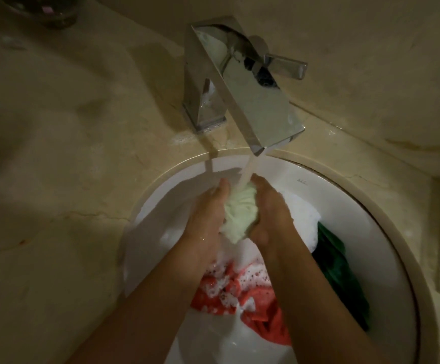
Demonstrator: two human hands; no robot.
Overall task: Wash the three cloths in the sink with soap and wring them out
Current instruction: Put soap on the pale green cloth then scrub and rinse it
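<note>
Dim bathroom counter (63,158): beige marbled stone, mottled, with a thin crack line running toward the basin.

Sink (387,248): round white bowl set under the counter, suds lying along its floor.

Tap (250,85): square chrome spout angled over the bowl, side lever (284,65) pointing right; a stream of water (247,170) falls from its lip.

Pale cloth (239,214): whitish-green, wet, bunched into a wrinkled wad directly under the stream, held above the bowl between both hands. Left hand (208,214) grips its left side, fingers curled round the fabric; right hand (268,214) grips its right side likewise.

Red cloth (261,308): coral-red, crumpled on the sink floor near the front edge, partly covered by white foam (300,214) and bubbles, below the forearms.

Green cloth (342,274): dark green, lying in a long fold against the right wall of the bowl, just beside the red one.

Dark vessel (45,11): on the counter at top left, too dim to identify.
</note>
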